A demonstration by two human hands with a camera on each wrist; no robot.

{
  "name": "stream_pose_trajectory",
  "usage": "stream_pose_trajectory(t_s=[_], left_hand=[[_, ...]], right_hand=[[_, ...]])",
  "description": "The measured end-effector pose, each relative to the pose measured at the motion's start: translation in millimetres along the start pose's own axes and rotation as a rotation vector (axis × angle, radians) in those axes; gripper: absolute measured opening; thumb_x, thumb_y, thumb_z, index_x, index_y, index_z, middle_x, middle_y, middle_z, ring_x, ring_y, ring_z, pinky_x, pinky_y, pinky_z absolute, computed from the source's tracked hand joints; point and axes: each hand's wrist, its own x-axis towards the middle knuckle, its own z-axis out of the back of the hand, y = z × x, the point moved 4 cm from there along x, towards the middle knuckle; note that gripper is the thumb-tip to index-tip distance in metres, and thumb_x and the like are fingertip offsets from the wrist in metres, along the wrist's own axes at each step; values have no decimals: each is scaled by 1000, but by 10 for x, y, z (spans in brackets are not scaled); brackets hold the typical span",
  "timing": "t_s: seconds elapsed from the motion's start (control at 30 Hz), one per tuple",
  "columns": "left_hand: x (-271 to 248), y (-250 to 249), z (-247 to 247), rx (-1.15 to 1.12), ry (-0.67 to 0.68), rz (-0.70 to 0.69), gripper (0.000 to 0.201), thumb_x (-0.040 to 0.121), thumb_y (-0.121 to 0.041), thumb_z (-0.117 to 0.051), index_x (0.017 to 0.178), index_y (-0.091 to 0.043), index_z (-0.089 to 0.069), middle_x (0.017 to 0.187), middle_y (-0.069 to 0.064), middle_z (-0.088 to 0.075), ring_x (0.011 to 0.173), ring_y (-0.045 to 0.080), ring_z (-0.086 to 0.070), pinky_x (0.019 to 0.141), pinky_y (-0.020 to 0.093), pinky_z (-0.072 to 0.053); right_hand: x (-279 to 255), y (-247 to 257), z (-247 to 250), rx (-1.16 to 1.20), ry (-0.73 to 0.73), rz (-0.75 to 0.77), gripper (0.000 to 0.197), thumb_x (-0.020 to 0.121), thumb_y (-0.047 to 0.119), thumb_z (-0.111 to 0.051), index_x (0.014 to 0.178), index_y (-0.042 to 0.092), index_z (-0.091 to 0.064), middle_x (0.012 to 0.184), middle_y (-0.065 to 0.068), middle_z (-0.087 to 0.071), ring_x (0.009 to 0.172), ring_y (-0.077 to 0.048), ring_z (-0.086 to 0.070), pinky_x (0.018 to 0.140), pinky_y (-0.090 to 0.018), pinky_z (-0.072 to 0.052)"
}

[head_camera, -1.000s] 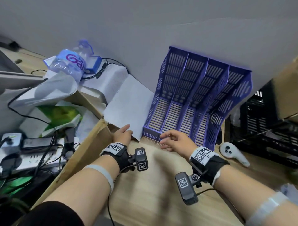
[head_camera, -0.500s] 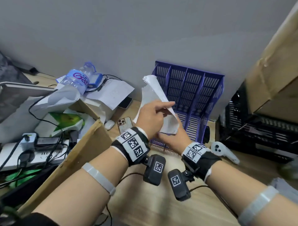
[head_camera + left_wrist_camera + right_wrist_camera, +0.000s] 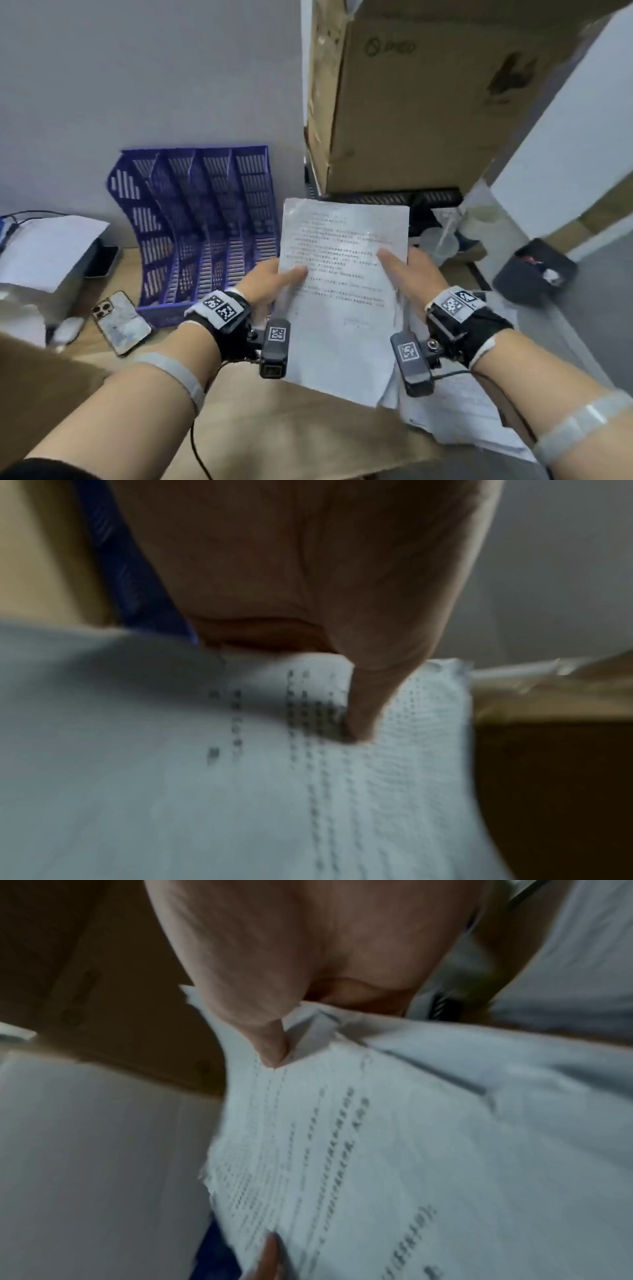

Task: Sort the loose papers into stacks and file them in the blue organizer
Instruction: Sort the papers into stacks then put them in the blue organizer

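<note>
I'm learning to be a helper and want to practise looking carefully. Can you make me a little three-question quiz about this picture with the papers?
1. True or false: the blue organizer already has papers in its slots.
2. What pins the printed sheet on each side? A) both thumbs B) a clip C) only the left hand
3. Fill in: the phone lies on the desk to the ____ of the organizer.

Key:
1. False, the slots that show look empty.
2. A, the left hand and right hand each press a thumb on it.
3. Left.
</note>
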Motion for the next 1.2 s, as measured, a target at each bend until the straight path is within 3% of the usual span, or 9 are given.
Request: stream_pose_trajectory(t_s=[0.1,0.33,0.47,0.63,0.8,0.9,1.07,1.13,1.2], left_hand=[[195,312,-687,-44,122,30,19,95,-17,-62,111,-10,-70,113,16,-73,108,38,-69,98,57,-51],[334,745,-2023,25,248,140,26,94,-2,-58,120,-4,-63,116,14,-72,98,29,-72,80,39,-62],[437,954,-2400,238,232,164,36,83,-11,-72,118,-10,-64,119,9,-69,111,33,-66,100,49,-52],[594,1257,-2491,396,172,257,78,66,-31,-79,134,-11,-47,126,7,-63,110,30,-65,95,45,-55],[620,1292,-2648,317,170,283,24,81,-16,-76,98,-13,-60,110,3,-69,100,25,-66,89,34,-53],[696,1351,-2658,291,164,295,28,75,-22,-82,99,-12,-70,112,8,-74,98,27,-71,90,37,-56],[729,1376,-2534,339,175,304,37,80,-22,-79,111,-6,-68,103,4,-70,89,23,-67,66,23,-53],[679,1363,-2439,319,177,258,42,81,-18,-76,121,-11,-63,109,-1,-68,96,21,-65,80,26,-53],[606,1344,-2305,261,205,223,57,74,-23,-77,128,-19,-60,118,-4,-70,107,21,-67,99,39,-51]], right_hand=[[-259,-551,451,-18,62,-151,21,90,26,-67,110,31,-66,119,10,-68,110,-13,-64,102,-38,-47],[-777,-1591,1439,-408,-46,-418,33,95,16,-54,127,16,-61,129,-3,-63,108,-19,-58,90,-24,-40],[-782,-2004,1809,-438,-174,-526,42,88,20,-63,129,14,-53,130,-7,-61,112,-25,-58,93,-30,-43],[-704,-2624,2035,-411,-174,-721,89,65,39,-71,143,18,-34,135,-5,-57,115,-29,-59,98,-36,-46],[-670,-2657,1988,-439,-200,-760,53,81,31,-68,126,12,-47,122,-7,-61,103,-27,-61,79,-30,-46],[-647,-2658,1925,-412,-151,-706,17,82,32,-66,95,24,-59,104,-1,-69,80,-15,-63,66,-26,-47],[-595,-2664,1630,-267,-116,-658,18,75,34,-72,90,29,-64,112,-1,-66,93,-21,-67,84,-30,-54],[-568,-2674,1545,-297,-135,-660,26,64,43,-71,87,31,-65,117,-5,-62,92,-22,-68,88,-32,-55],[-554,-2643,1434,-244,-126,-647,40,69,34,-74,106,24,-62,115,-4,-61,92,-20,-66,81,-29,-53]])
